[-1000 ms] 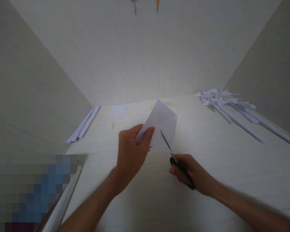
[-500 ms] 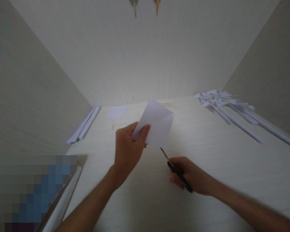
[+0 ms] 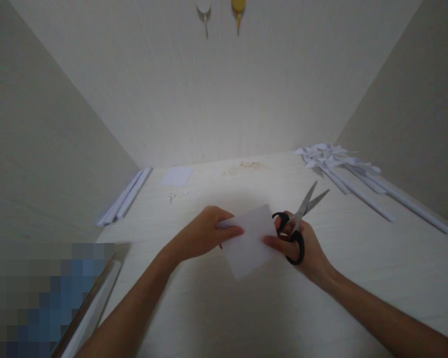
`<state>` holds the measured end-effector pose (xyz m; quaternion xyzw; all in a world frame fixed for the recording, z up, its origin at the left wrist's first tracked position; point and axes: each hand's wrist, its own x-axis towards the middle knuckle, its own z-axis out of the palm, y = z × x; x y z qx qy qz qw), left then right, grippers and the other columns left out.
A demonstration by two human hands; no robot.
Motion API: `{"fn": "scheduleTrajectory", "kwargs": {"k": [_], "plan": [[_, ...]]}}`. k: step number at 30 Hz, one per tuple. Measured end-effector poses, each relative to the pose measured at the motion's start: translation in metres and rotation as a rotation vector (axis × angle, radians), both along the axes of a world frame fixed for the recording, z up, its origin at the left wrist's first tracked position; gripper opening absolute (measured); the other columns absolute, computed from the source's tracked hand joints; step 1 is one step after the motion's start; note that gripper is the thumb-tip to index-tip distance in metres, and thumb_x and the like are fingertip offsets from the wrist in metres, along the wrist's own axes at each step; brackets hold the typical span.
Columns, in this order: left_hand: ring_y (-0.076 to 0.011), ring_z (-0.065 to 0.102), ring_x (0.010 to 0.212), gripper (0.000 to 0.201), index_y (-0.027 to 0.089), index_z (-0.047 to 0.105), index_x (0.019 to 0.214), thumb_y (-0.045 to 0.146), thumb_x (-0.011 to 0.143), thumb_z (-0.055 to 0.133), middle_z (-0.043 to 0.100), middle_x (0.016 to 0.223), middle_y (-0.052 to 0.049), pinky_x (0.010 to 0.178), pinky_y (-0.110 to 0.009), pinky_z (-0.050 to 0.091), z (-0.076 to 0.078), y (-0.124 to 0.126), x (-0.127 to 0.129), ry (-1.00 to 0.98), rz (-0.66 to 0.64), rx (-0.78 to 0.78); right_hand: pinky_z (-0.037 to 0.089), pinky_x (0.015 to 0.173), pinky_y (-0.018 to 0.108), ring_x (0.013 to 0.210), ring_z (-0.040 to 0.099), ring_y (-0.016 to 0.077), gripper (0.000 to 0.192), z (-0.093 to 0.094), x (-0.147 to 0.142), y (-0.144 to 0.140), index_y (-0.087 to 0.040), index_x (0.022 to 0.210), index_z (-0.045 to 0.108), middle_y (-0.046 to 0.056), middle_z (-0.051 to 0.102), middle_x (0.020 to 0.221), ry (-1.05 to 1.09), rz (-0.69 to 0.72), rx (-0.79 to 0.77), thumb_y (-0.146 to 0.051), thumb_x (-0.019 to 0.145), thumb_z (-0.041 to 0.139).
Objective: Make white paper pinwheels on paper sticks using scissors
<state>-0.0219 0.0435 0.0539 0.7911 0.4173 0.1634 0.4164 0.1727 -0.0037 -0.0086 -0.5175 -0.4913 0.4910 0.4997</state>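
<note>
A square piece of white paper (image 3: 250,243) is held between both hands above the white table. My left hand (image 3: 209,231) pinches its left corner, thumb on top. On the right side, my right hand (image 3: 302,248) grips the paper's edge with the thumb on its face. Black-handled scissors (image 3: 300,216) hang on the fingers of that same hand, their blades spread apart and pointing up and away to the right. The fingers beneath the paper are mostly hidden.
Rolled white paper sticks (image 3: 134,194) lie at the left wall. Paper stems with cut, fringed ends (image 3: 324,154) are piled at the back right. A flat paper square (image 3: 177,175) and small scraps (image 3: 171,196) lie at the back left. Two hooks (image 3: 239,10) are on the back wall.
The paper has come down and turned, and my right hand has moved up to take its right edge. The scissors have swung from beside the paper to pointing away, blades now apart.
</note>
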Motion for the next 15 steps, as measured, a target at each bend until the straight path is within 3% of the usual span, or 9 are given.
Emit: {"fn": "scheduleTrajectory", "kwargs": {"k": [2, 5, 8, 12, 15], "plan": [[-0.0071, 0.041, 0.039, 0.030, 0.015, 0.050, 0.047, 0.033, 0.071, 0.053, 0.046, 0.043, 0.004, 0.036, -0.017, 0.028, -0.005, -0.001, 0.005, -0.007, 0.054, 0.081, 0.030, 0.043, 0.021, 0.046, 0.038, 0.0078, 0.037, -0.003, -0.001, -0.001, -0.019, 0.063, 0.041, -0.007, 0.041, 0.052, 0.004, 0.009, -0.059, -0.031, 0.051, 0.075], [-0.0087, 0.048, 0.045, 0.021, 0.015, 0.056, 0.071, 0.034, 0.065, 0.061, 0.052, 0.053, 0.003, 0.040, -0.018, 0.035, -0.014, -0.001, 0.015, -0.180, 0.358, 0.171, 0.029, 0.043, 0.021, 0.045, 0.037, 0.0072, 0.037, -0.009, -0.002, 0.001, -0.019, 0.060, 0.040, -0.008, 0.038, 0.050, 0.063, -0.076, -0.076, -0.032, 0.052, 0.074], [-0.0115, 0.058, 0.057, 0.053, 0.017, 0.045, 0.099, 0.033, 0.056, 0.070, 0.059, 0.070, 0.000, 0.050, -0.021, 0.046, -0.023, -0.006, 0.030, -0.475, 0.620, 0.032, 0.028, 0.042, 0.021, 0.045, 0.036, 0.0069, 0.036, -0.012, -0.003, 0.001, -0.019, 0.060, 0.040, -0.008, 0.037, 0.050, 0.127, -0.213, -0.038, -0.032, 0.056, 0.073], [-0.0159, 0.062, 0.066, 0.049, 0.015, 0.046, 0.095, 0.035, 0.057, 0.069, 0.065, 0.083, -0.008, 0.055, -0.026, 0.051, -0.036, -0.026, 0.051, -0.647, 0.601, -0.236, 0.027, 0.041, 0.021, 0.043, 0.032, 0.0061, 0.034, -0.003, -0.006, -0.001, -0.019, 0.060, 0.041, -0.008, 0.037, 0.049, 0.175, -0.365, 0.009, -0.030, 0.056, 0.073], [-0.0156, 0.061, 0.059, 0.029, 0.013, 0.057, 0.078, 0.034, 0.061, 0.066, 0.066, 0.072, -0.007, 0.048, -0.025, 0.051, -0.047, -0.038, 0.060, -0.538, 0.574, -0.216, 0.024, 0.040, 0.021, 0.041, 0.030, 0.0054, 0.034, 0.004, -0.007, -0.003, -0.019, 0.060, 0.040, -0.009, 0.036, 0.048, 0.184, -0.414, 0.044, -0.028, 0.055, 0.073]]}}
